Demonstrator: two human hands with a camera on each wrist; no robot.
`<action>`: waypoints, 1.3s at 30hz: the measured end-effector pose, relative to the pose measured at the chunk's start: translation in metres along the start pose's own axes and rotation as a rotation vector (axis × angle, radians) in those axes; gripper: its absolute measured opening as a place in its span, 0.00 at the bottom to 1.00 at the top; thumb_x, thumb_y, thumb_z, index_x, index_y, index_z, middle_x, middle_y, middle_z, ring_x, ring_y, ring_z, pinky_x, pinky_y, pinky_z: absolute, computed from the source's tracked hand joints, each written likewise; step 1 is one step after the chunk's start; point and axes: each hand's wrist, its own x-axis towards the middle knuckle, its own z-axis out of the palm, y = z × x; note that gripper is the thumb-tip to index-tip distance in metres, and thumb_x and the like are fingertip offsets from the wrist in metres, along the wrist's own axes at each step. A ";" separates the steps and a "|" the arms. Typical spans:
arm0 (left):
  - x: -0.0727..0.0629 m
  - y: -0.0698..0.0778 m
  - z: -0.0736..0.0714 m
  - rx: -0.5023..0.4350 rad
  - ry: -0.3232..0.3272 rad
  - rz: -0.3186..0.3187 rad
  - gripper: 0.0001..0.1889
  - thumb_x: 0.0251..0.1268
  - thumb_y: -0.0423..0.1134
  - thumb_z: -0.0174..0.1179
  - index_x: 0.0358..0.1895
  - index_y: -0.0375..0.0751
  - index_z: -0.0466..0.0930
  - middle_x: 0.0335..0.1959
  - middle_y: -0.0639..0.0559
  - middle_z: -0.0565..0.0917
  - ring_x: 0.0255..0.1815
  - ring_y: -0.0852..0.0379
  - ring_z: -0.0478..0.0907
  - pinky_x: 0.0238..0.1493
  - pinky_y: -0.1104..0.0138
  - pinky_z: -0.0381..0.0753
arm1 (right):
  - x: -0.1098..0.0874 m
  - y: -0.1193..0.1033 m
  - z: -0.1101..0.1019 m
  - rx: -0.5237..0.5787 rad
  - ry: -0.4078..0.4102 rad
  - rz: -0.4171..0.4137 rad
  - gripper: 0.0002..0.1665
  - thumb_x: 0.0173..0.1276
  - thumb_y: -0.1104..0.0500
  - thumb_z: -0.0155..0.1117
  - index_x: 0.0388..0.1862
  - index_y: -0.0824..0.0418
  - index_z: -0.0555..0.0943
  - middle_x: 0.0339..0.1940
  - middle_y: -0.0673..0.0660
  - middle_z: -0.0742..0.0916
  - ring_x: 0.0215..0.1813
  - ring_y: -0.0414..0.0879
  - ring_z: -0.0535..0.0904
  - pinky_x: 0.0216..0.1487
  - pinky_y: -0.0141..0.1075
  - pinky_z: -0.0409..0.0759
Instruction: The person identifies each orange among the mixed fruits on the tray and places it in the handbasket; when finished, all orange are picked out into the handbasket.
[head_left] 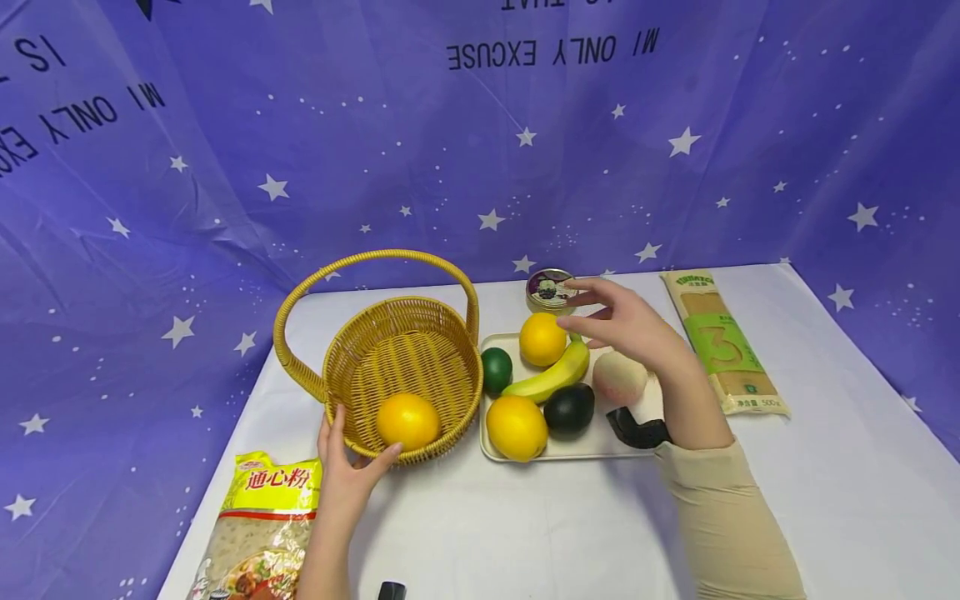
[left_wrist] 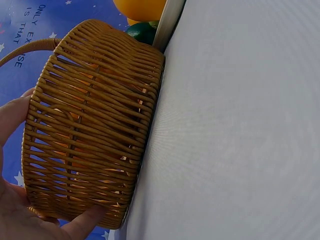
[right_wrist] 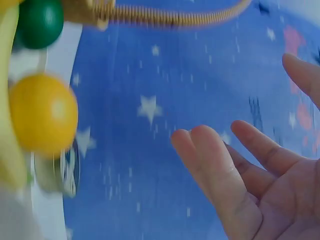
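Observation:
My left hand (head_left: 350,475) grips the near-left rim of a wicker basket (head_left: 341,364) with a tall arched handle. Inside the basket, near that rim, lies an orange (head_left: 408,422). In the left wrist view, fingers (left_wrist: 87,222) press against the woven side. Over the back of a cream tray (head_left: 581,451), my right hand (head_left: 626,321) hovers with its fingers spread and nothing held. It is nearest to another orange (head_left: 543,339), which stands beside a banana (head_left: 551,375). A peach (head_left: 619,377) lies below the right wrist.
The tray also bears a green fruit (head_left: 496,370), a dark avocado (head_left: 569,409) and a third orange (head_left: 517,428). Behind it stands a round tin (head_left: 543,287). Noodles in a packet (head_left: 723,346) lie at right, a pasta bag (head_left: 262,533) at front left.

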 end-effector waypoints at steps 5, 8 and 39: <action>0.001 -0.001 0.001 0.000 0.001 -0.005 0.57 0.57 0.46 0.70 0.79 0.54 0.33 0.77 0.49 0.25 0.72 0.30 0.51 0.65 0.48 0.65 | -0.016 0.025 -0.039 0.019 0.125 0.067 0.43 0.66 0.44 0.65 0.74 0.58 0.62 0.65 0.64 0.74 0.58 0.57 0.75 0.45 0.38 0.83; 0.001 -0.001 0.001 -0.007 -0.001 -0.008 0.57 0.57 0.46 0.70 0.79 0.54 0.33 0.77 0.50 0.25 0.71 0.29 0.51 0.65 0.49 0.65 | -0.027 0.044 -0.061 0.025 0.181 0.114 0.43 0.68 0.43 0.62 0.76 0.59 0.59 0.65 0.66 0.73 0.56 0.52 0.75 0.45 0.36 0.83; 0.001 -0.001 -0.003 -0.007 -0.019 0.002 0.56 0.58 0.45 0.70 0.79 0.53 0.33 0.76 0.48 0.24 0.71 0.28 0.50 0.66 0.47 0.63 | -0.015 0.145 -0.068 0.079 0.144 0.398 0.58 0.64 0.33 0.59 0.78 0.63 0.47 0.72 0.76 0.57 0.62 0.68 0.67 0.50 0.46 0.81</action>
